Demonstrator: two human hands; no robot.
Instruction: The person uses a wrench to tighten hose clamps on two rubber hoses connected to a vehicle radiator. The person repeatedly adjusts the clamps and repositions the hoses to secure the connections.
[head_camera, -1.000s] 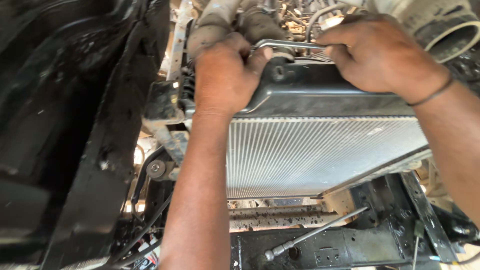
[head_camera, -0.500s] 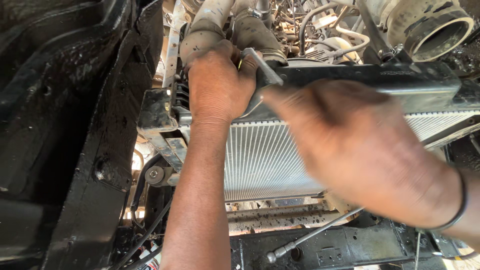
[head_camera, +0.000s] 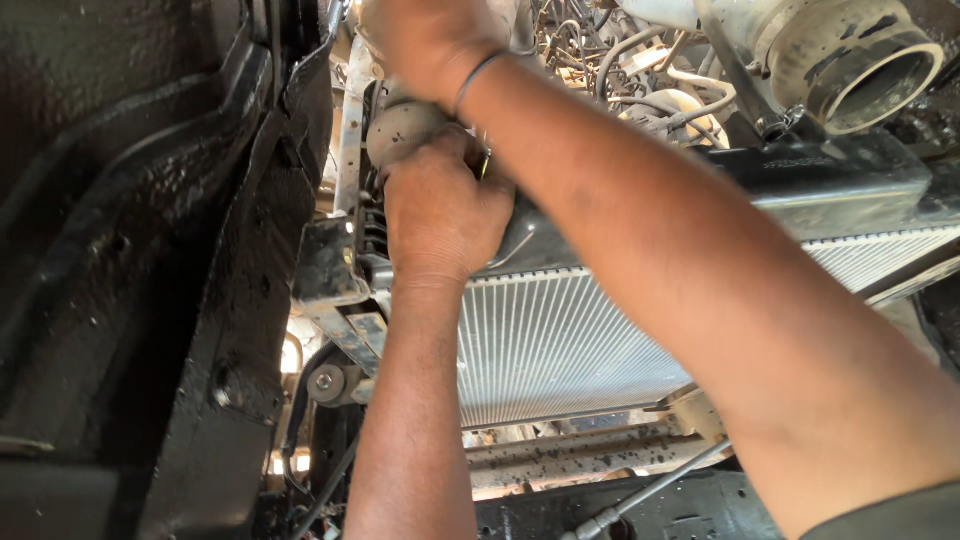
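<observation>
Your left hand (head_camera: 440, 205) was curled shut at the upper left corner of the radiator (head_camera: 570, 345), its fingers wrapped over the edge of the dark top tank (head_camera: 830, 185) where a grey hose (head_camera: 405, 130) came down to meet it. What, if anything, sat inside that fist could not be told. Your right arm crossed over from the lower right, a thin dark band on the wrist, and your right hand (head_camera: 430, 40) reached past the left one to the top edge of the picture; its fingers were cut off there, so their grip could not be told either.

The radiator stood upright in the engine bay, its pale ribbed core facing you below the tank, its left side just beside a black-painted frame rail (head_camera: 180, 300). A wide round duct (head_camera: 860, 75) opened at upper right, behind the tank, near a tangle of wires and thin pipes (head_camera: 610, 60). Below the core, a long ratchet wrench (head_camera: 650, 490) lay slanted across a dark crossmember, well apart from both hands.
</observation>
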